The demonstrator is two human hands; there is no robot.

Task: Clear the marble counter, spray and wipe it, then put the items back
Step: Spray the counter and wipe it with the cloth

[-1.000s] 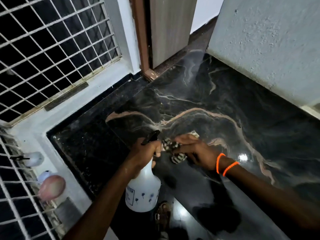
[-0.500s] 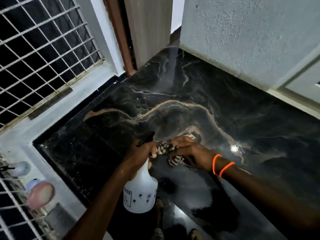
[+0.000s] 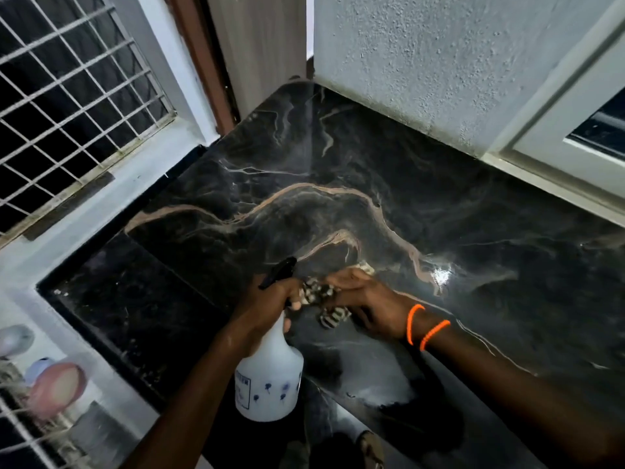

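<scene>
The black marble counter (image 3: pixel 422 184) with tan veins fills the middle of the head view. My left hand (image 3: pixel 270 302) grips the neck of a white spray bottle (image 3: pixel 270 380) with a black trigger head, held above the counter's near edge. Its nozzle points away toward the back corner. A faint line of mist runs from there toward the far wall. My right hand (image 3: pixel 368 306), with two orange bands on the wrist, presses a striped black-and-white cloth (image 3: pixel 324 299) onto the marble right beside the bottle.
A barred window (image 3: pixel 67 113) stands to the left above a pale sill. A rough grey wall (image 3: pixel 439 62) backs the counter, with a white frame (image 3: pixel 558 130) at right and a wooden door (image 3: pixel 257 45) behind. Blurred objects (image 3: pixel 54 387) sit at lower left. Sandals (image 3: pixel 372 448) show below.
The view has shifted, showing more of the wall and white frame at right. Both hands stay together at the counter's near edge, still holding the bottle and cloth.
</scene>
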